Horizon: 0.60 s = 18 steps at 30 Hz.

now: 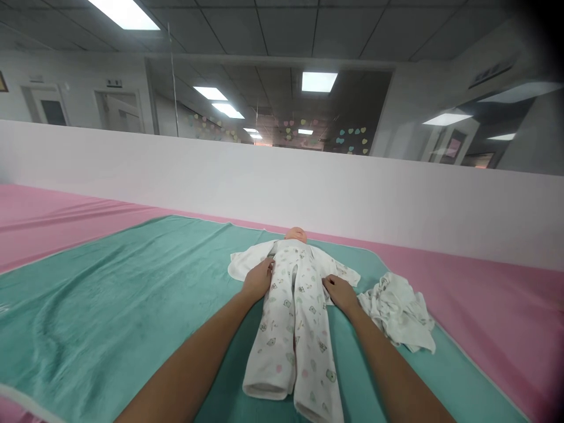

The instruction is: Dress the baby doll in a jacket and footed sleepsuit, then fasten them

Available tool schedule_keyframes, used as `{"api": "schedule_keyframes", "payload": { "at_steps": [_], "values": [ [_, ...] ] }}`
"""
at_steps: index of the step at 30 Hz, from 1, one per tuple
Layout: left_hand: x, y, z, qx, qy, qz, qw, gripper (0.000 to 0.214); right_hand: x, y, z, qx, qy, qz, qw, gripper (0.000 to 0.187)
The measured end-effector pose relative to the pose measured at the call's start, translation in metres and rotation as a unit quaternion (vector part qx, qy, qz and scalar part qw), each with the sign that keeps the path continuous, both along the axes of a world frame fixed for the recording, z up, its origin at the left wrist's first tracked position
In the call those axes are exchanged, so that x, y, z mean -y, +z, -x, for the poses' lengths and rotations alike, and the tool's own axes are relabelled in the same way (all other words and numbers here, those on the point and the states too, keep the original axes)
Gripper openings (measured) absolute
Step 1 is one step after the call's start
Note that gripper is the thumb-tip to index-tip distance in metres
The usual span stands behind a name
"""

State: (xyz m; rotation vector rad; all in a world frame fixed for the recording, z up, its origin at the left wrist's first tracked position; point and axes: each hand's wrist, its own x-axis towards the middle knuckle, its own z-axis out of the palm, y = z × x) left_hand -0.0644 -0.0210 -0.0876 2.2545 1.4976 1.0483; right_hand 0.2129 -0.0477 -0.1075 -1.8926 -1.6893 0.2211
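Observation:
A baby doll lies on its back on a teal blanket, head pointing away from me. It wears white patterned trousers and an open white top. My left hand grips the trousers' waist on the doll's left side, fingers curled into the cloth. At the other side of the waist my right hand pinches the fabric in the same way. Both forearms reach in from the bottom of the head view.
A crumpled white garment lies on the blanket right of the doll. The blanket covers a pink sheet. A low white wall runs behind, with glass panes above it.

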Motion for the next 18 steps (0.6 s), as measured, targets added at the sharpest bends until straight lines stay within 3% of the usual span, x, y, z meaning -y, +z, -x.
{"api": "schedule_keyframes", "payload": {
  "at_steps": [18],
  "values": [
    [0.0031,0.0016,0.0008,0.0,0.0,0.024,1.0,0.033,0.0015,-0.0008,0.0005,0.017,0.01,0.005,1.0,0.035]
  ]
}}
